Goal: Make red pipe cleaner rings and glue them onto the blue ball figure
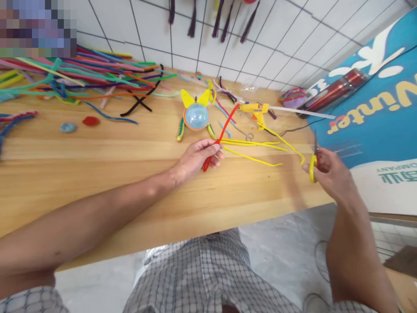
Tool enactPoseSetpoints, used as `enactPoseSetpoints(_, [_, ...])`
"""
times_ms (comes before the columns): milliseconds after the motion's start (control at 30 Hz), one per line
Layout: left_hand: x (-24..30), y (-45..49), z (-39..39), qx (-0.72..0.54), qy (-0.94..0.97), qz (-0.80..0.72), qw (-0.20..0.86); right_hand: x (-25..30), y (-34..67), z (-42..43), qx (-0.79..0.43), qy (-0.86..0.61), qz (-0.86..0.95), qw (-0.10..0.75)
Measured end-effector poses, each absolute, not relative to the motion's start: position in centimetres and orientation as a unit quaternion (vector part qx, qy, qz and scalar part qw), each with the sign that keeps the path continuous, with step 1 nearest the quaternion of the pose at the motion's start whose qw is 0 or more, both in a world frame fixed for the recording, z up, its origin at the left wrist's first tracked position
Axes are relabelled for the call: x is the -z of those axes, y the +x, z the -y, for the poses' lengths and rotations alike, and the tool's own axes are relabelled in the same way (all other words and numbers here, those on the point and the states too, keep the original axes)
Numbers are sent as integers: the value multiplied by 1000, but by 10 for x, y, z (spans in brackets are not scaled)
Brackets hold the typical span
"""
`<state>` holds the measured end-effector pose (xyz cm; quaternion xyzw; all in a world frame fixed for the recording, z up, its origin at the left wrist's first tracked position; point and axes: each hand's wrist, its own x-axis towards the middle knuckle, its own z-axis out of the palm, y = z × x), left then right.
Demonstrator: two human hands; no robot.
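My left hand (206, 153) pinches a bent red pipe cleaner (230, 122), one end rising to the upper right and a folded part hanging below the fingers. At the table's right edge, my right hand (332, 171) is closed on scissors (313, 167) with yellow on the handle, the dark tips pointing up. Several yellow pipe cleaners (257, 143) lie between the hands. Just beyond my left hand sits a figure (196, 116) with a clear bluish dome, yellow ears and green-and-yellow limbs. A yellow glue gun (257, 111) with a long pale glue stick rests behind the yellow pipe cleaners.
A heap of coloured pipe cleaners (97, 74) covers the back left. A red disc (91, 121) and a light-blue piece (68, 127) lie nearer. At right are a red thermos (339, 91) and a blue printed board (378, 121). Dark tassels (218, 19) hang along the tiled wall.
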<state>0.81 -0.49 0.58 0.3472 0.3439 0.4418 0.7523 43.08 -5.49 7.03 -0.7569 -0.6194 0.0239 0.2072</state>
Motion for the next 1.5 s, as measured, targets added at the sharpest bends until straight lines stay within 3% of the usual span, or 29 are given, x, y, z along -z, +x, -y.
enactPoseSetpoints(200, [-3, 6, 4, -481, 380, -370, 698, -66, 349, 59, -93, -706, 695, 102])
enactPoseSetpoints(400, [-9, 4, 5, -460, 415, -356, 700, -49, 318, 49, -24, -645, 763, 35])
enactPoseSetpoints(500, [-10, 5, 6, -459, 419, -350, 701, -53, 295, 45, -36, -626, 773, 94])
enactPoseSetpoints(567, [-10, 6, 6, -461, 426, -350, 695, -57, 271, 45, -136, -598, 774, 157])
enactPoseSetpoints(667, [-13, 5, 6, -480, 440, -355, 671, -61, 233, 41, -290, -543, 771, 165])
enactPoseSetpoints(1000, [-23, -10, -11, -535, 466, -363, 604, -60, 214, 2, -399, -499, 734, 230])
enactPoseSetpoints(1233, [-22, -13, -18, -561, 461, -385, 569, -40, 213, -5, -502, -516, 604, 341])
enactPoseSetpoints(1500, [-17, -16, -15, -473, 541, -474, 509, -29, 224, -16, -594, -484, 489, 417])
